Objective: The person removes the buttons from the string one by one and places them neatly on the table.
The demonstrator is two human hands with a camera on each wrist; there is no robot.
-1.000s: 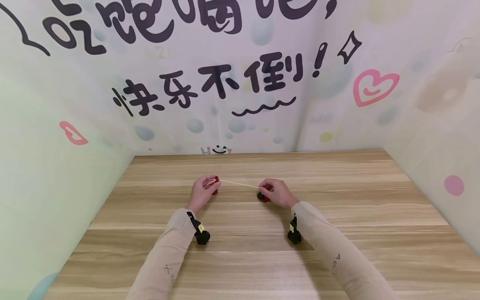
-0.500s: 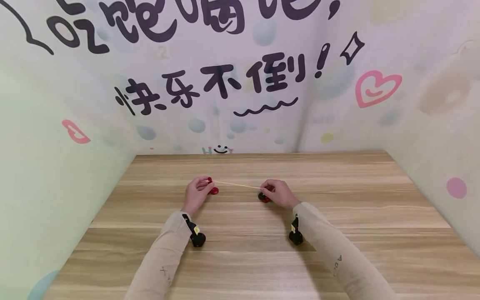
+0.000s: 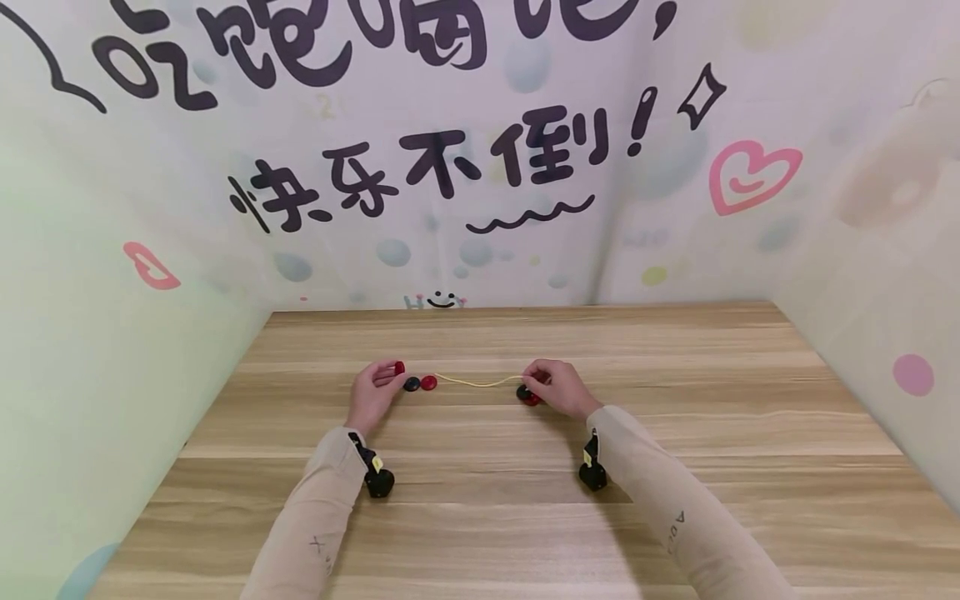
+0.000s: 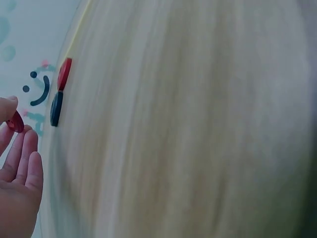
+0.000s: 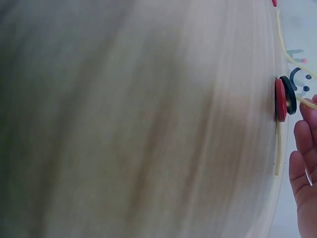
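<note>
Yellow cord (image 3: 480, 385) sags; steady it where your right hand (image 3: 558, 388) pinches it, as your left hand (image 3: 369, 395) pinches a red disc (image 3: 400, 367)

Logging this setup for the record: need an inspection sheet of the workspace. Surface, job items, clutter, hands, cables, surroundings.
Surface: wood-grain table.
Job items: yellow cord, slack between the two sides; left red disc and left black disc side by side on the table; right red disc and right black disc overlapping by the right hand.
Clutter: nothing seen.
Hands: left hand pinches another red disc; right hand pinches the cord, its fingertips partly out of frame in the right wrist view.
Cables: nothing seen.
Surroundings: pale wall with dark lettering.
</note>
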